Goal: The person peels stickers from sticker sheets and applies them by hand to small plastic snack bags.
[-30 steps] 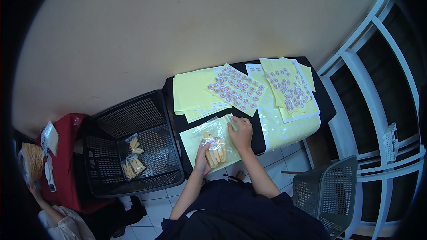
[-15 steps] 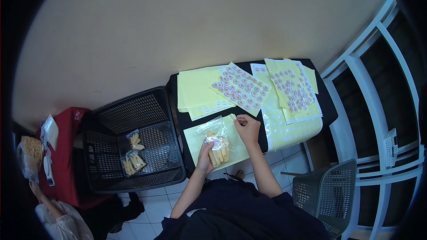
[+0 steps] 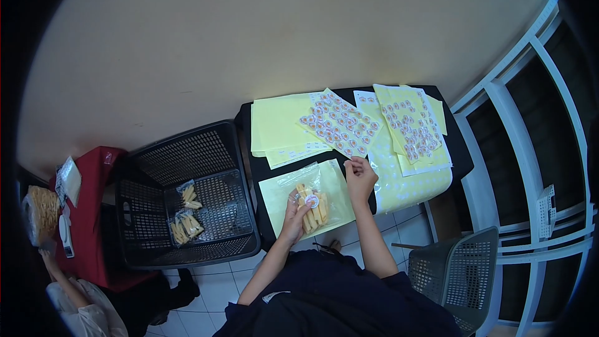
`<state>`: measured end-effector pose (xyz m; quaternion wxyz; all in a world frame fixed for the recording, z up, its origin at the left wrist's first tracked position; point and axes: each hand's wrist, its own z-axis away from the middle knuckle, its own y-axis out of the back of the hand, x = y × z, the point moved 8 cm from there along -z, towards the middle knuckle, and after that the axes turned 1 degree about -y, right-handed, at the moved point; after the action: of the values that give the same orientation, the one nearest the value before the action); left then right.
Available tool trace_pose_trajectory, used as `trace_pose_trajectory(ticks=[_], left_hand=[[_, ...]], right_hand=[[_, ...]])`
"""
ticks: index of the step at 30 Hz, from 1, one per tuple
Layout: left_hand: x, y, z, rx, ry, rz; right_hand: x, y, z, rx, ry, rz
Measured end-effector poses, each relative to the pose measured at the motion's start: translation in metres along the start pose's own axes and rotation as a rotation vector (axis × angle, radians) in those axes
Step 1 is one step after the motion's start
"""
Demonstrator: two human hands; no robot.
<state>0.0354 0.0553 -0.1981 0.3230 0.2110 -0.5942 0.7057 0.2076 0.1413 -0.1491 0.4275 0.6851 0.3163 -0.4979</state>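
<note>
A clear plastic bag of pale yellow sticks (image 3: 317, 211) lies on a yellow sheet (image 3: 272, 195) at the front of the black table. A round sticker (image 3: 311, 200) shows on the bag. My left hand (image 3: 294, 219) grips the bag's left side. Just right of the bag, my right hand (image 3: 360, 181) is closed, fingertips pinched near the lower corner of a yellow sheet of round stickers (image 3: 337, 126). What the pinch holds, if anything, is too small to tell.
A black basket (image 3: 143, 224) with small bags of sticks stands left. Beyond it, a co-worker's hand (image 3: 48, 259) touches a bag (image 3: 41, 212) by a red-covered table (image 3: 87, 212). More sticker sheets (image 3: 412, 126) lie at right, near a grey chair (image 3: 468, 274).
My right hand has moved right and slightly up, from the bag's upper right to the sticker sheet's corner. The sticker on the bag now shows beside my left hand's fingers.
</note>
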Motion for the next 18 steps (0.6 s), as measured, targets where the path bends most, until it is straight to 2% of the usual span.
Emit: trace_pose_trajectory(ticks=[2, 4, 6, 8, 12, 13, 15, 16, 18], left_hand=[[0.001, -0.002, 0.0, -0.021, -0.035, -0.075], [-0.001, -0.001, 0.0, -0.027, -0.045, -0.142], [-0.004, -0.002, 0.0, -0.031, -0.054, -0.211], [0.004, -0.006, 0.002, -0.027, -0.208, -0.353], [0.007, -0.009, 0.009, -0.024, -0.309, -0.413], [0.011, -0.011, 0.012, 0.001, -0.32, -0.432], [0.015, -0.011, 0.013, 0.027, -0.331, -0.449], [0.018, -0.011, 0.015, 0.043, -0.364, -0.554], [0.02, -0.01, 0.016, 0.061, -0.395, -0.659]], right_hand=[[-0.02, 0.011, 0.006, 0.086, 0.091, 0.016], [-0.036, 0.011, 0.018, 0.075, 0.15, 0.006], [-0.064, 0.004, 0.042, 0.012, 0.333, -0.022], [-0.084, -0.009, 0.07, -0.083, 0.477, -0.002], [-0.097, -0.03, 0.098, -0.189, 0.573, 0.081], [-0.105, -0.031, 0.102, -0.166, 0.68, 0.091], [-0.112, -0.035, 0.105, -0.172, 0.757, 0.089], [-0.117, -0.036, 0.109, -0.177, 0.837, 0.089], [-0.115, -0.039, 0.112, -0.213, 0.852, 0.095]])
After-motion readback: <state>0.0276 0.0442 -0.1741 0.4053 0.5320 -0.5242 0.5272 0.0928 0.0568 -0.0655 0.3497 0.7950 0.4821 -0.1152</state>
